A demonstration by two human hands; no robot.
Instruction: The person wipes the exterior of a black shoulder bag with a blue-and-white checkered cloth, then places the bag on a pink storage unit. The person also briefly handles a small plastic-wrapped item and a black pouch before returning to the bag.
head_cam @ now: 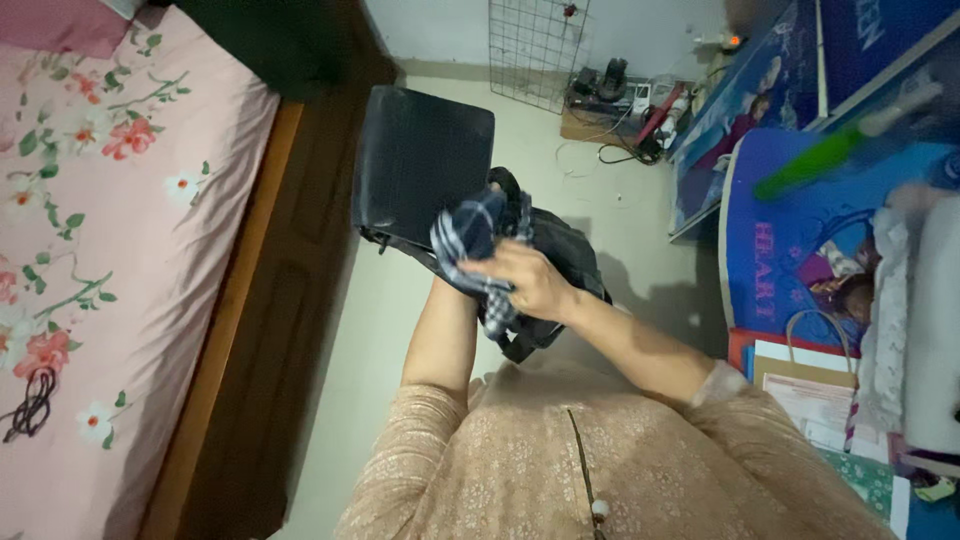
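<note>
A dark blue backpack (420, 160) hangs in front of me above the floor, its flat back panel facing up. A blue-and-white checked cloth (470, 235) is bunched at the bag's opening and drapes over my left wrist. My right hand (530, 280) is closed on the cloth at the bag's mouth. Only my left forearm shows; my left hand is hidden under the cloth and the bag, so I cannot tell what it holds.
A bed with a pink floral sheet (110, 250) and wooden frame (250, 330) runs along the left. A wire grid (535, 50) leans on the far wall beside cables and chargers (620, 95). Blue cartoon-printed furniture (790, 230), a paper bag (810, 375) and papers crowd the right.
</note>
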